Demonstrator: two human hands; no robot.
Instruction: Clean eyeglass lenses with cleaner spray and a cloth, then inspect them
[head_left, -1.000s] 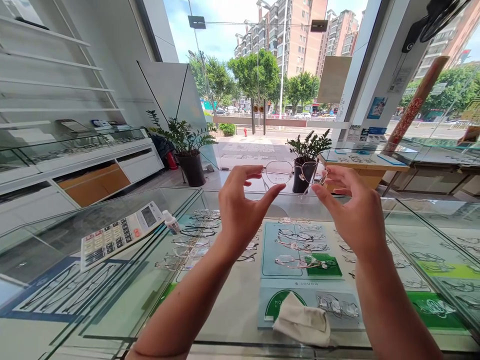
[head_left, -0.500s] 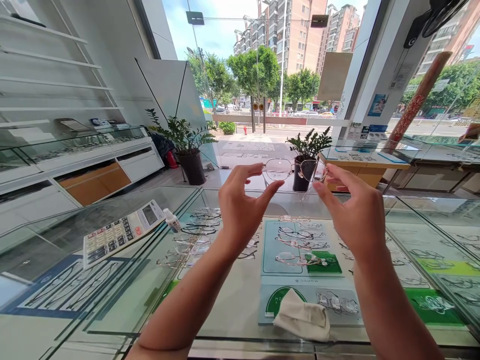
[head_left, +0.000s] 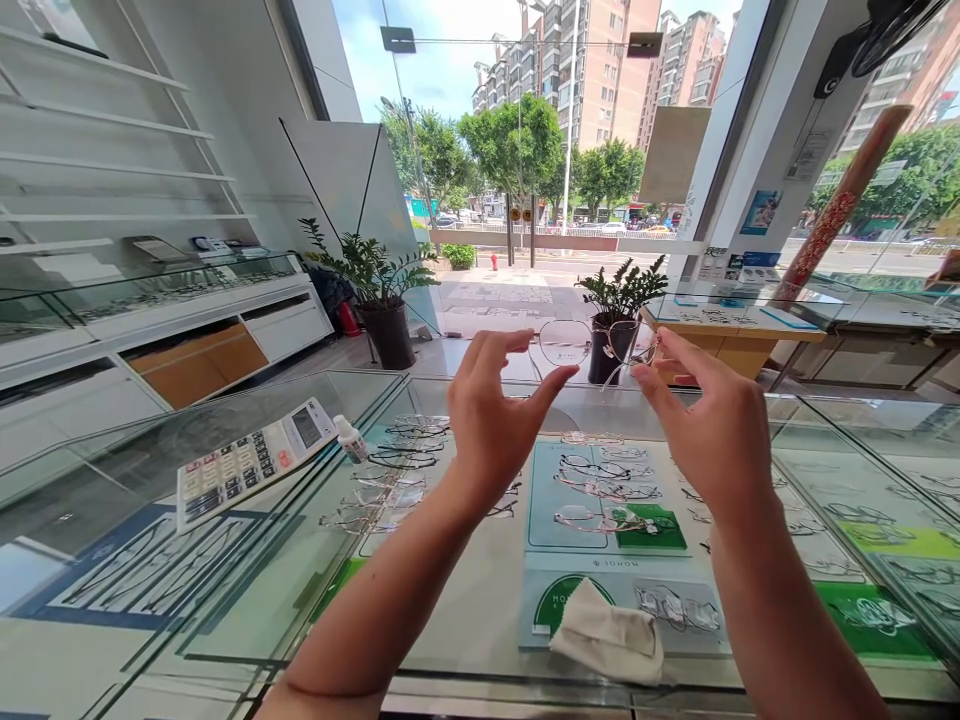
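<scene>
A thin-rimmed pair of glasses (head_left: 565, 343) is held up above the glass counter, its lenses between my two hands. My left hand (head_left: 499, 400) has its fingertips at the left end of the frame, with the thumb apart below the lens. On the other side, my right hand (head_left: 709, 415) pinches the right end between thumb and fingers. Below them, rows of glasses (head_left: 592, 467) show in the display case. A crumpled beige cloth (head_left: 606, 632) lies near the front edge, beside clear-looking glasses (head_left: 677, 606).
On the left of the counter are a calculator (head_left: 251, 465) and a small white bottle (head_left: 350, 440). Beyond the counter stand two potted plants (head_left: 388, 335) (head_left: 606, 350). A wooden display table (head_left: 724, 345) is at the back right.
The glasses and my left hand have moved slightly right, and the glasses are turned a little. My right hand keeps its pinch. The whole view has shifted slightly.
</scene>
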